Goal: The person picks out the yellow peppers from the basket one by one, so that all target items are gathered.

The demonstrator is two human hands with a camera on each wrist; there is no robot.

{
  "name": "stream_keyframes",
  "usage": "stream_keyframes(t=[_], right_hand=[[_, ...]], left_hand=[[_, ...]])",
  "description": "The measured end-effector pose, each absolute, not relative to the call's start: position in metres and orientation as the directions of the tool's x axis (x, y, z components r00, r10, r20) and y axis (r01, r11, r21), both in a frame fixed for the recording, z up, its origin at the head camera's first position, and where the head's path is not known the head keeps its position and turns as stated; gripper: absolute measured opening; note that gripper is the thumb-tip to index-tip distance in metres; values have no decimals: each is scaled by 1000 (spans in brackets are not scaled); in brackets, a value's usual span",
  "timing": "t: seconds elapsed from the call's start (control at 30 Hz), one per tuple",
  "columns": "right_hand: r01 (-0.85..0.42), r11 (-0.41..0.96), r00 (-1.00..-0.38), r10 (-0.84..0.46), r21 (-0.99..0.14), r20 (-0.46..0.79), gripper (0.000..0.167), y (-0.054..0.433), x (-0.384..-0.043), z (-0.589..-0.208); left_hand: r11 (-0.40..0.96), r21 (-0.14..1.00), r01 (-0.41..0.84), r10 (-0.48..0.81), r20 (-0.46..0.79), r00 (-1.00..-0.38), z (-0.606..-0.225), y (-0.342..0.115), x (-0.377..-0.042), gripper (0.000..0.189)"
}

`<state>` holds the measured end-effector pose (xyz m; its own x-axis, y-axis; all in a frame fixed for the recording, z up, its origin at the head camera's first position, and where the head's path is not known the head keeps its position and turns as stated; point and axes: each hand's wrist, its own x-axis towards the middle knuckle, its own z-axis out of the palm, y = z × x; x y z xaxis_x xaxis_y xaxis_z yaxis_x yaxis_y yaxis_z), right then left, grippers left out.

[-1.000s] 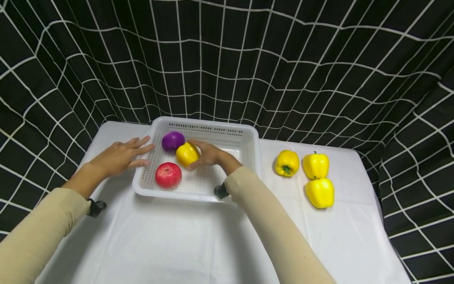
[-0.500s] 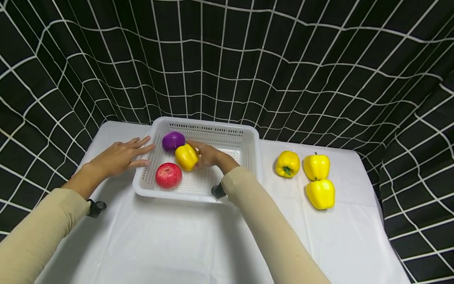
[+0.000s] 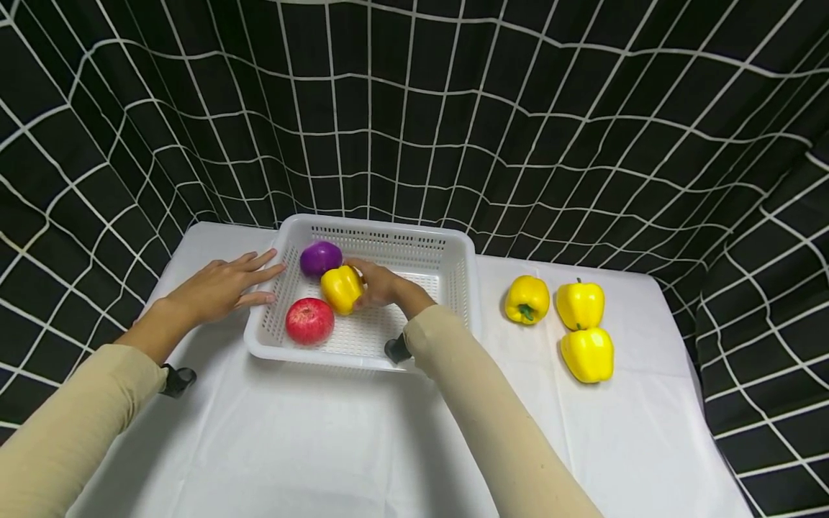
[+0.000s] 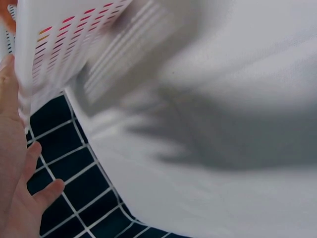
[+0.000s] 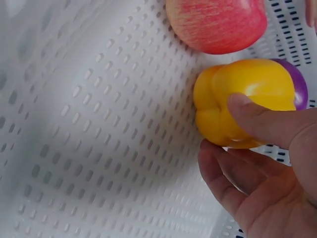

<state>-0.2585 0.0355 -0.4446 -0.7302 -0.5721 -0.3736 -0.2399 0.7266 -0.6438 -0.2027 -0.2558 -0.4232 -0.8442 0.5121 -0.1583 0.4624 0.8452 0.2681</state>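
Note:
A yellow bell pepper (image 3: 342,290) lies in the left half of a white perforated basket (image 3: 456,288), between a glossy purple roundish thing (image 3: 320,258) and a red apple (image 3: 309,321). My right hand (image 3: 382,283) reaches in from the right and holds this pepper. In the right wrist view the thumb (image 5: 267,121) presses on the pepper's side while the other fingers curl underneath, partly hidden. My left hand (image 3: 220,286) rests on the basket's left rim, fingers spread and straight. The left wrist view shows it at the basket's outer wall (image 4: 74,39).
Right of the basket, three more yellow bell peppers lie on the white tablecloth (image 3: 311,439): one nearer the basket (image 3: 527,300), and a pair, a far pepper (image 3: 580,305) and a near pepper (image 3: 587,355). A black curtain with white grid lines (image 3: 414,108) surrounds the table.
The held pepper has turned a little and shifted slightly toward me, with my right hand following. The purple thing has moved slightly right. My left hand stays on the rim.

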Motion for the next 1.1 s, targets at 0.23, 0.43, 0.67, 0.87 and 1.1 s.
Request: stream_keyframes(t=[0.23, 0.43, 0.67, 0.87, 1.1], right_hand=[[-286, 760, -704, -580, -584, -410, 76, 42, -257, -436], [-275, 747, -677, -598, -605, -430, 78, 47, -257, -422], [-324, 641, -625, -697, -696, -352, 77, 68, -254, -403], [-355, 556, -595, -754, -751, -278, 76, 94, -246, -386], [-386, 520, -602, -768, -762, -219, 80, 127, -232, -367]], left_hand=[[846, 258, 467, 515, -166, -841, -421, -256, -201, 65], [841, 259, 475, 522, -154, -839, -421, -257, -202, 66], [838, 260, 480, 526, -150, -837, -421, -257, -201, 65], [828, 261, 497, 540, -130, -832, -419, -257, -200, 64], [829, 269, 490, 537, -140, -832, -420, -256, -200, 64]])
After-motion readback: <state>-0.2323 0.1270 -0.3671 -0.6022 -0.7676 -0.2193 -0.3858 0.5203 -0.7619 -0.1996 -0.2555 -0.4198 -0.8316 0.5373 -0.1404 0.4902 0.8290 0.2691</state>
